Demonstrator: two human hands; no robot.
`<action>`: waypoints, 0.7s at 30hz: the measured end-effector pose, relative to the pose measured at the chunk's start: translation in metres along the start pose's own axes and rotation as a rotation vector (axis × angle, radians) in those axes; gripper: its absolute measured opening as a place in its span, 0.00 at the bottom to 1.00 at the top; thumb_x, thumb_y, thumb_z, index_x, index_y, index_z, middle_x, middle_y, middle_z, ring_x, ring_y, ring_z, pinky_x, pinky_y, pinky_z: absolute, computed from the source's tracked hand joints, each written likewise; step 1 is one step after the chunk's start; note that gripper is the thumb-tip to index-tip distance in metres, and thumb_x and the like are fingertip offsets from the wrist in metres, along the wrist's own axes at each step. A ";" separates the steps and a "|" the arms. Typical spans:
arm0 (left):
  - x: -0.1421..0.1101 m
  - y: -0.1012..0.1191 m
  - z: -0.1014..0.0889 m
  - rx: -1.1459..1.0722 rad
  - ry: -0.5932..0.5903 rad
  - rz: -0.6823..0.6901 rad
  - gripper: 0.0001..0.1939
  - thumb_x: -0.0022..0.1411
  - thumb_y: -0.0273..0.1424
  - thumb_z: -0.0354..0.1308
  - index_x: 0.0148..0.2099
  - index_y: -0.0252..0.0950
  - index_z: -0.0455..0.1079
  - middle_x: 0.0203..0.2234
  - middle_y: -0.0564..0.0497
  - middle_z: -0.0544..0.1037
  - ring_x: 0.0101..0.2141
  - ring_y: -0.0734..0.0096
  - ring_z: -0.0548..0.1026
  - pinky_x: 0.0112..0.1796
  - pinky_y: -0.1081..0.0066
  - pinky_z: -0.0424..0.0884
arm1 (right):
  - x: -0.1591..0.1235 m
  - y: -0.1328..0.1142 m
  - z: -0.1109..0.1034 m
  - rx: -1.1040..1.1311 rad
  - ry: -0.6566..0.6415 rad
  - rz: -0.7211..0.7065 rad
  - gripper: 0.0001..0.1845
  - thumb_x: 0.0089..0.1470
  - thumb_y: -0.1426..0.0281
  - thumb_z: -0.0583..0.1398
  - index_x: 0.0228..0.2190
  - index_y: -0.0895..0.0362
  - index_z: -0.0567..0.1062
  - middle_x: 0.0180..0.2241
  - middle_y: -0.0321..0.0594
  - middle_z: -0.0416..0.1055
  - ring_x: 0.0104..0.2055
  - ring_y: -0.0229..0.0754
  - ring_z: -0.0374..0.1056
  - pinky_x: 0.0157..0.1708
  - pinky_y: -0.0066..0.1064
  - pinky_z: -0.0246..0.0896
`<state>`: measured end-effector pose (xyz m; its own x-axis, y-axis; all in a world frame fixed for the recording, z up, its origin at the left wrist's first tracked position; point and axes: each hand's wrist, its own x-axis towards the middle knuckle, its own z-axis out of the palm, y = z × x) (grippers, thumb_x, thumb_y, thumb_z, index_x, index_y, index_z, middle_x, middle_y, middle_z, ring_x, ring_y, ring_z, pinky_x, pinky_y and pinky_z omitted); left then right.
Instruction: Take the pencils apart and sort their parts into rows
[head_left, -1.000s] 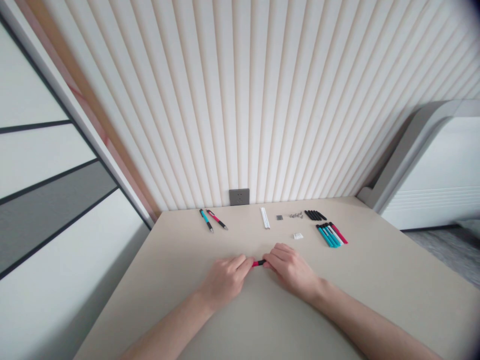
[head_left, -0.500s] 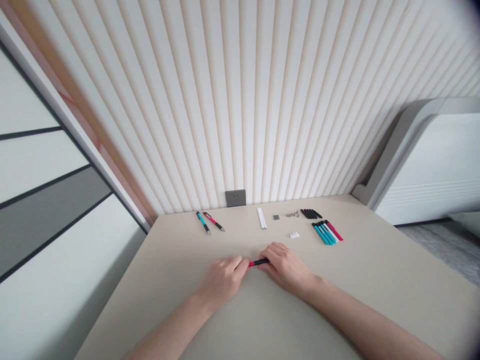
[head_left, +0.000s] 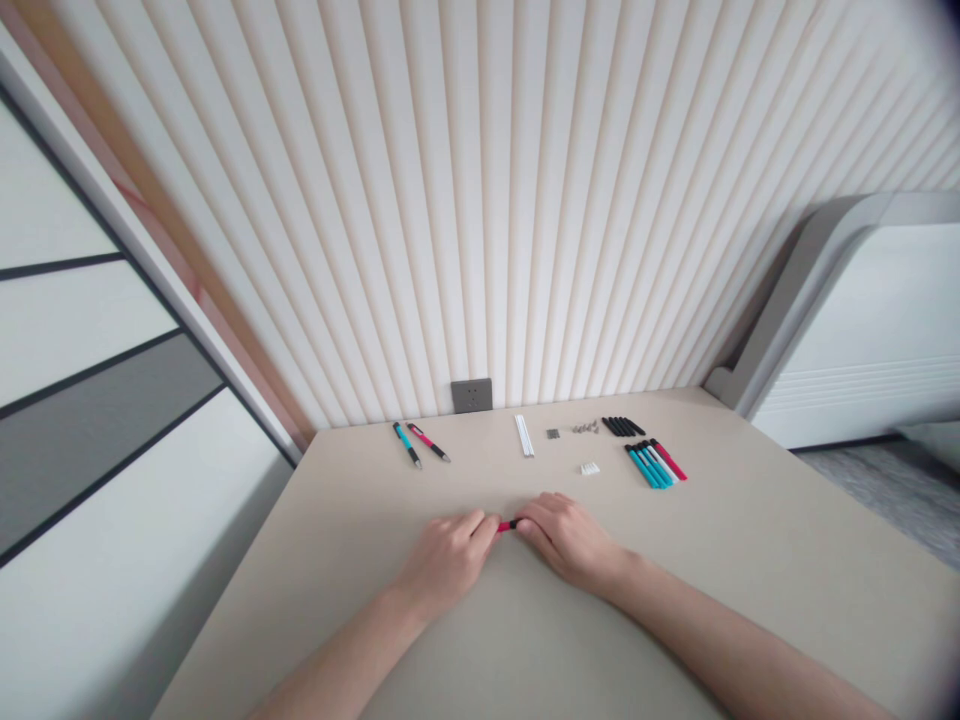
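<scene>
Between my two hands is a red and black pen (head_left: 505, 527), held level just above or on the table. My left hand (head_left: 452, 555) is closed on its red barrel, most of which the fingers hide. The fingers of my right hand (head_left: 566, 535) are closed round the black grip end, so only a short dark stretch shows. Beyond my right hand lies a small group of white plastic parts (head_left: 589, 468). Farther back, white refill tubes (head_left: 524, 437) lie side by side.
On the beige table (head_left: 360, 560) rest a blue pen (head_left: 407, 446) and a red pen (head_left: 428, 442) at back left. Small springs (head_left: 553, 434), metal tips (head_left: 586, 427), black grips (head_left: 623, 427) and coloured barrels (head_left: 655, 464) lie at back right. A ribbed wall with a socket (head_left: 472, 395) stands behind.
My right hand has shifted its grip along the black end: more of the black showed half a second ago than now. My left hand keeps its hold. The camera view has turned slightly.
</scene>
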<state>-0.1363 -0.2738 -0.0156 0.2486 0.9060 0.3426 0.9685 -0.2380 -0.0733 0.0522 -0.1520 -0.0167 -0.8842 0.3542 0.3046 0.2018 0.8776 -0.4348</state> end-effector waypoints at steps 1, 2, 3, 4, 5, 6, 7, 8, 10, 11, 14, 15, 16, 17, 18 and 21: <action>0.000 0.000 0.000 0.001 -0.005 -0.001 0.08 0.71 0.26 0.47 0.42 0.38 0.67 0.27 0.53 0.72 0.27 0.70 0.75 0.26 0.71 0.65 | 0.000 0.000 0.000 0.002 -0.002 0.012 0.11 0.68 0.65 0.50 0.39 0.54 0.70 0.35 0.41 0.74 0.38 0.44 0.70 0.40 0.35 0.62; 0.000 0.000 -0.001 0.001 -0.011 -0.003 0.08 0.71 0.26 0.47 0.42 0.38 0.68 0.27 0.53 0.72 0.27 0.70 0.74 0.26 0.71 0.65 | 0.000 0.000 0.001 0.009 0.006 0.023 0.10 0.67 0.66 0.50 0.39 0.55 0.70 0.34 0.41 0.74 0.38 0.44 0.70 0.40 0.34 0.63; 0.000 0.001 -0.001 0.001 -0.016 -0.007 0.08 0.71 0.26 0.47 0.42 0.38 0.68 0.27 0.53 0.72 0.27 0.70 0.74 0.26 0.72 0.65 | 0.000 0.000 0.001 0.020 0.018 0.031 0.08 0.66 0.65 0.53 0.40 0.55 0.69 0.35 0.41 0.74 0.38 0.44 0.70 0.40 0.34 0.63; 0.001 0.001 -0.001 0.002 -0.020 -0.012 0.08 0.71 0.26 0.47 0.42 0.38 0.68 0.27 0.53 0.72 0.27 0.70 0.74 0.26 0.71 0.65 | 0.000 0.000 0.001 0.032 0.028 0.033 0.10 0.64 0.64 0.55 0.43 0.56 0.69 0.36 0.42 0.74 0.40 0.44 0.70 0.41 0.35 0.63; 0.001 0.001 -0.001 0.005 -0.023 -0.017 0.08 0.71 0.26 0.47 0.42 0.38 0.68 0.27 0.53 0.72 0.27 0.69 0.74 0.26 0.71 0.65 | 0.000 0.000 0.002 0.039 0.032 0.031 0.12 0.63 0.63 0.57 0.45 0.56 0.68 0.36 0.41 0.74 0.40 0.45 0.70 0.42 0.35 0.63; 0.001 0.001 -0.001 0.007 -0.026 -0.019 0.08 0.71 0.26 0.47 0.42 0.37 0.67 0.27 0.53 0.72 0.27 0.69 0.74 0.26 0.71 0.65 | 0.000 0.000 0.002 0.041 0.029 0.027 0.12 0.64 0.63 0.56 0.45 0.55 0.69 0.35 0.41 0.74 0.40 0.45 0.70 0.42 0.35 0.63; 0.001 0.001 -0.001 0.009 -0.029 -0.021 0.07 0.71 0.27 0.48 0.42 0.37 0.67 0.27 0.53 0.72 0.28 0.69 0.75 0.26 0.71 0.65 | 0.000 0.000 0.003 0.040 0.023 0.026 0.10 0.64 0.63 0.55 0.44 0.54 0.70 0.35 0.40 0.74 0.39 0.44 0.70 0.42 0.35 0.63; 0.001 0.001 -0.001 0.010 -0.031 -0.021 0.07 0.71 0.27 0.48 0.42 0.37 0.67 0.27 0.53 0.72 0.28 0.68 0.75 0.26 0.71 0.65 | 0.000 0.001 0.003 0.040 0.020 0.031 0.09 0.65 0.64 0.54 0.42 0.54 0.71 0.34 0.40 0.74 0.39 0.44 0.70 0.41 0.34 0.63; 0.000 0.001 0.000 0.006 -0.030 -0.022 0.08 0.71 0.27 0.48 0.43 0.38 0.68 0.27 0.53 0.72 0.28 0.69 0.75 0.26 0.72 0.65 | 0.000 0.001 0.003 0.049 0.038 0.058 0.08 0.65 0.66 0.53 0.39 0.54 0.71 0.33 0.40 0.74 0.37 0.43 0.70 0.39 0.33 0.63; 0.000 0.001 0.000 0.001 -0.026 -0.024 0.08 0.71 0.26 0.47 0.43 0.38 0.68 0.27 0.53 0.72 0.28 0.69 0.75 0.26 0.72 0.65 | 0.000 0.001 0.003 0.061 0.052 0.073 0.07 0.64 0.66 0.55 0.40 0.54 0.71 0.34 0.40 0.74 0.37 0.43 0.70 0.38 0.33 0.63; 0.000 0.000 0.000 -0.012 -0.010 -0.033 0.09 0.71 0.26 0.46 0.44 0.38 0.68 0.28 0.53 0.72 0.28 0.70 0.75 0.27 0.73 0.66 | 0.000 0.001 0.003 0.083 0.051 0.076 0.09 0.63 0.64 0.57 0.43 0.54 0.71 0.33 0.39 0.73 0.36 0.42 0.70 0.39 0.33 0.64; 0.001 0.000 0.000 -0.014 -0.008 -0.033 0.09 0.71 0.27 0.46 0.45 0.38 0.68 0.28 0.53 0.72 0.28 0.70 0.75 0.27 0.73 0.66 | 0.000 0.001 0.003 0.083 0.043 0.068 0.08 0.64 0.65 0.55 0.41 0.54 0.72 0.33 0.39 0.73 0.36 0.42 0.70 0.39 0.33 0.64; 0.001 0.000 0.000 -0.013 -0.009 -0.033 0.09 0.71 0.26 0.46 0.46 0.38 0.68 0.28 0.53 0.72 0.28 0.70 0.75 0.27 0.73 0.67 | 0.000 0.001 0.003 0.086 0.040 0.066 0.08 0.65 0.65 0.54 0.40 0.53 0.72 0.33 0.39 0.73 0.37 0.42 0.70 0.39 0.33 0.64; 0.001 0.000 0.000 -0.010 -0.011 -0.035 0.09 0.71 0.26 0.46 0.46 0.38 0.67 0.28 0.53 0.72 0.28 0.70 0.75 0.27 0.73 0.67 | 0.000 0.001 0.003 0.090 0.048 0.071 0.09 0.65 0.66 0.53 0.38 0.53 0.72 0.33 0.39 0.73 0.37 0.42 0.70 0.39 0.33 0.64; 0.000 0.000 0.000 -0.005 -0.016 -0.037 0.09 0.71 0.26 0.46 0.47 0.38 0.67 0.28 0.52 0.72 0.28 0.69 0.75 0.27 0.72 0.67 | 0.000 0.001 0.003 0.100 0.065 0.084 0.08 0.65 0.67 0.53 0.38 0.54 0.72 0.34 0.39 0.73 0.37 0.42 0.70 0.39 0.32 0.64; 0.000 0.000 0.000 0.014 -0.030 -0.047 0.10 0.71 0.26 0.46 0.48 0.38 0.67 0.29 0.52 0.73 0.29 0.68 0.75 0.27 0.72 0.67 | 0.000 0.000 0.002 0.146 0.079 0.101 0.07 0.63 0.66 0.57 0.42 0.54 0.70 0.37 0.39 0.73 0.37 0.41 0.70 0.38 0.32 0.64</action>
<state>-0.1359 -0.2735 -0.0159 0.2033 0.9261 0.3177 0.9791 -0.1906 -0.0711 0.0516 -0.1525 -0.0190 -0.8254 0.4677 0.3161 0.2198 0.7820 -0.5832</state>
